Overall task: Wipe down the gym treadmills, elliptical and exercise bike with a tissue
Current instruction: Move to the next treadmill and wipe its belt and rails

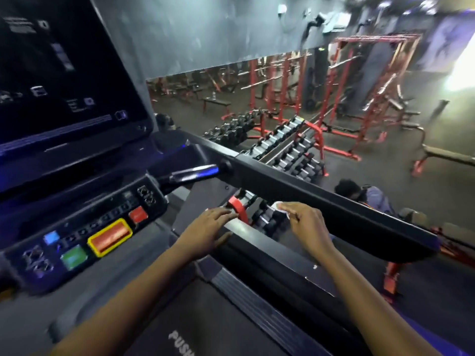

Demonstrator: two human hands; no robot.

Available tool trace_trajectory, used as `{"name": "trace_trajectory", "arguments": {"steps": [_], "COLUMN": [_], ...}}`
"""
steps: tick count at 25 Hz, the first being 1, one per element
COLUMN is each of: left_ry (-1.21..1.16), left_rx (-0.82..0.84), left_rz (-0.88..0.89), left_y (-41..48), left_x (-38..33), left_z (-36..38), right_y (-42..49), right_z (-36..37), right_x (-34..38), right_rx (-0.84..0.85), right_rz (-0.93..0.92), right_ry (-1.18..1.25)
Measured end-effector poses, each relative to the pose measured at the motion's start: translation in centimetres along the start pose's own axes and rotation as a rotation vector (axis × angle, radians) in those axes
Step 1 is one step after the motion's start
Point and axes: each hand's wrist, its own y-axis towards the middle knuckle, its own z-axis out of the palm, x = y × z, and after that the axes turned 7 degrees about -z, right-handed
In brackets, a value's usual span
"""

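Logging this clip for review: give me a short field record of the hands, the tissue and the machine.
machine: treadmill, console at left
left hand: fingers straight, resting on the treadmill's grey edge
right hand: holds tissue
tissue position: beside the black handrail; contact unclear
background: dumbbell rack

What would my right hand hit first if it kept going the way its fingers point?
Probably the treadmill's black side handrail, just beyond the right hand and the tissue it holds. Depth is unclear, so it might slip under toward the dumbbell rack.
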Motion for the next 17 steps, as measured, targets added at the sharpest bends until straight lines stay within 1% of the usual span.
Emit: {"name": "trace_trajectory", "arguments": {"steps": [2, 4, 7, 9, 11, 13, 17], "left_ry": [-0.012, 0.018, 0.018, 0.039, 0.077, 0.136, 0.216], "left_rx": [0.023, 0.016, -0.029, -0.055, -0.041, 0.008, 0.056], "left_rz": [0.018, 0.052, 0.075, 0.104, 0.118, 0.110, 0.191], "left_y": [3.5, 7.2, 11.7, 14.6, 17.6, 19.8, 21.6], "left_x": [2.8, 5.0, 6.4, 7.4, 8.6, 9.9, 11.9], "left_z": [-0.2, -0.3, -0.7, -0.6, -0.6, -0.2, 1.5], "right_y": [2.8, 5.3, 7.5, 8.8, 10.5, 12.1, 14.9], "right_z": [1.4, 2.8, 4.1, 4.9, 5.7, 6.4, 9.2], "right_x": [0.2, 0.0, -0.4, -1.0, -2.0, -3.0, -3.1], "right_rx": [-0.026, -0.102, -0.175, -0.192, -0.193, -0.171, -0.053], "right_rz": [0.032, 0.033, 0.048, 0.053, 0.044, 0.046, 0.055], "right_ry": [-0.018, -0.042, -0.084, -0.106, -0.128, -0.137, -0.160]}}
